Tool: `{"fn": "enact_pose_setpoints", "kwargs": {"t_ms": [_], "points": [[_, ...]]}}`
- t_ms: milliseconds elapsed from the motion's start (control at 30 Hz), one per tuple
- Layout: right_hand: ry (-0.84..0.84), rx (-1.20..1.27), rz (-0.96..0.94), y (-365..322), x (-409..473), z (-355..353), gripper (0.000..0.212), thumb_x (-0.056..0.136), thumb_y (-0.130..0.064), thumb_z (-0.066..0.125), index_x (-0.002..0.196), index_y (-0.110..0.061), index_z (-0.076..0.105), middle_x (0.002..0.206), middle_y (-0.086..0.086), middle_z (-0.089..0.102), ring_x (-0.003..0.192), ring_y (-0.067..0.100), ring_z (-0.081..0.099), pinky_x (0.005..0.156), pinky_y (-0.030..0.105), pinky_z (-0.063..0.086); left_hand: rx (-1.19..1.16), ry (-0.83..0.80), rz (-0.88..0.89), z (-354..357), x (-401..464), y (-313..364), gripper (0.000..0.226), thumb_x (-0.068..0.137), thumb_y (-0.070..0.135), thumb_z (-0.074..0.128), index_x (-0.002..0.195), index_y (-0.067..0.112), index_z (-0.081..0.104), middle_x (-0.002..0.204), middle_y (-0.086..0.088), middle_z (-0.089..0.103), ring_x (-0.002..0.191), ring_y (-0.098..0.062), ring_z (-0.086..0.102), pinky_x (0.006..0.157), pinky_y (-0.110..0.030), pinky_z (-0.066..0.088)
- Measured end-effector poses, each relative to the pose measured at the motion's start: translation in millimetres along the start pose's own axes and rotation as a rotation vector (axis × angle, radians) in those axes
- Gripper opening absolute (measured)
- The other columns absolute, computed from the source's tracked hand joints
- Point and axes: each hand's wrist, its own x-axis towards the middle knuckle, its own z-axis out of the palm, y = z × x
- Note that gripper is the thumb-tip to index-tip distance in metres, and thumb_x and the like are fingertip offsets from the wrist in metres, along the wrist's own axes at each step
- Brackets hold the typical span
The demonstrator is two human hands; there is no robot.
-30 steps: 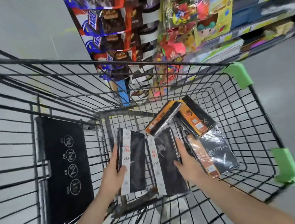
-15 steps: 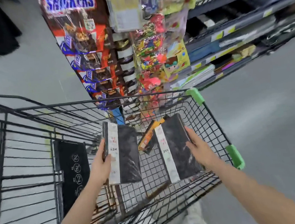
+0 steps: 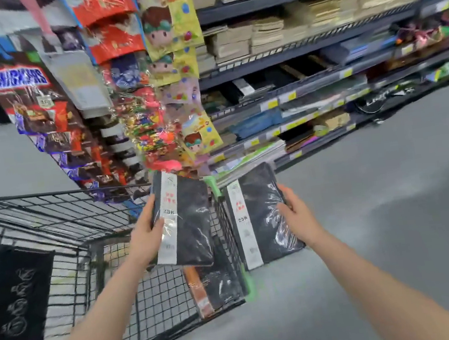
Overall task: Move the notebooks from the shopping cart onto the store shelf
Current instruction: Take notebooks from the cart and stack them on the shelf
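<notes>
My left grip (image 3: 146, 234) clamps one black notebook (image 3: 192, 221) mid-frame; my right grip (image 3: 297, 217) clamps another notebook (image 3: 262, 221) beside the cart (image 3: 55, 217).

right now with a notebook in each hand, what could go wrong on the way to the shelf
The left hand holds its notebook by one edge only, and the shiny wrap may let it slip back into the cart. The right hand's notebook hangs beyond the cart over the floor. The shelves look crowded, so placing two together could be awkward.

Left hand (image 3: 144, 235): bare, no glove, ring or watch.
Right hand (image 3: 297, 218): bare likewise.
Forearms: unsleeved.
</notes>
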Motion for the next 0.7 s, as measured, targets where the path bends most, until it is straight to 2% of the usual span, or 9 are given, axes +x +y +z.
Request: {"fn": "enact_pose_setpoints", "kwargs": {"t_ms": [67,133,200,267,367,400,467,567,700], "points": [[-0.006,0.027,0.011,5.2,3.9,-38.5,0.047,0.096,-0.004,0.040,0.142,-0.014,0.033,0.136,-0.008,0.039,0.127,0.005,0.034,0.104,0.019,0.027,-0.021,0.010,0.031,34.9,-3.5,26.5,0.059,0.095,0.003,0.043,0.147,0.026,0.025,0.142,0.011,0.037,0.124,-0.008,0.041,0.099,-0.028,0.035],[0.003,0.051,0.016,11.5,10.7,-71.2,0.046,0.097,-0.003,0.040,0.141,-0.014,0.034,0.131,-0.007,0.041,0.122,0.003,0.033,0.098,0.015,0.026,-0.024,0.011,0.047,65.5,-2.3,50.0,0.059,0.096,0.004,0.042,0.147,0.027,0.024,0.141,0.012,0.038,0.124,-0.010,0.042,0.100,-0.031,0.037],[0.028,0.077,0.021,20.2,17.9,-99.5,0.046,0.096,-0.002,0.040,0.141,-0.014,0.035,0.137,-0.003,0.042,0.125,0.007,0.037,0.101,0.018,0.028,-0.059,0.023,0.034,93.2,5.2,63.6,0.059,0.096,0.005,0.043,0.147,0.028,0.023,0.143,0.007,0.039,0.126,-0.015,0.044,0.104,-0.038,0.038],[0.045,0.087,0.027,30.6,27.6,-126.7,0.047,0.096,-0.002,0.040,0.141,-0.014,0.034,0.140,-0.001,0.041,0.127,0.007,0.037,0.103,0.019,0.028,-0.083,0.025,0.018,120.3,12.7,76.3,0.058,0.096,0.005,0.043,0.147,0.026,0.023,0.142,0.004,0.041,0.125,-0.016,0.045,0.103,-0.037,0.038],[0.075,0.108,0.056,40.0,45.3,-160.8,0.046,0.097,-0.005,0.039,0.141,-0.017,0.034,0.130,-0.001,0.046,0.107,0.004,0.048,0.085,0.006,0.038,-0.106,0.003,0.012,156.6,25.3,94.5,0.057,0.096,0.006,0.043,0.146,0.027,0.025,0.142,0.004,0.042,0.126,-0.017,0.044,0.106,-0.041,0.036],[0.086,0.123,0.063,41.6,52.1,-170.8,0.046,0.097,-0.005,0.039,0.141,-0.017,0.035,0.129,-0.001,0.047,0.106,0.005,0.049,0.083,0.006,0.040,-0.101,-0.007,0.010,166.3,31.1,99.0,0.057,0.096,0.006,0.043,0.146,0.027,0.025,0.141,0.005,0.042,0.125,-0.017,0.044,0.106,-0.041,0.036],[0.116,0.144,0.068,47.4,68.4,-189.1,0.046,0.097,-0.007,0.040,0.141,-0.019,0.036,0.132,0.001,0.050,0.116,0.014,0.050,0.096,0.022,0.042,-0.086,-0.021,0.024,184.7,45.8,105.5,0.058,0.095,0.007,0.045,0.146,0.027,0.025,0.139,0.008,0.041,0.127,-0.017,0.043,0.107,-0.039,0.035],[0.144,0.125,0.087,56.2,95.7,-214.4,0.045,0.097,-0.010,0.041,0.140,-0.024,0.037,0.125,0.002,0.052,0.120,0.021,0.049,0.102,0.036,0.042,-0.067,-0.020,0.062,213.0,72.3,109.2,0.060,0.093,0.008,0.048,0.146,0.025,0.027,0.140,0.013,0.036,0.131,-0.016,0.039,0.110,-0.040,0.030],[0.142,0.116,0.102,66.5,147.6,-247.4,0.043,0.098,-0.015,0.041,0.137,-0.032,0.038,0.135,0.006,0.051,0.125,0.024,0.048,0.105,0.047,0.041,-0.095,0.015,0.026,253.9,113.4,118.5,0.059,0.094,0.001,0.044,0.146,0.022,0.025,0.136,0.011,0.037,0.122,-0.006,0.038,0.098,-0.022,0.030]]}}
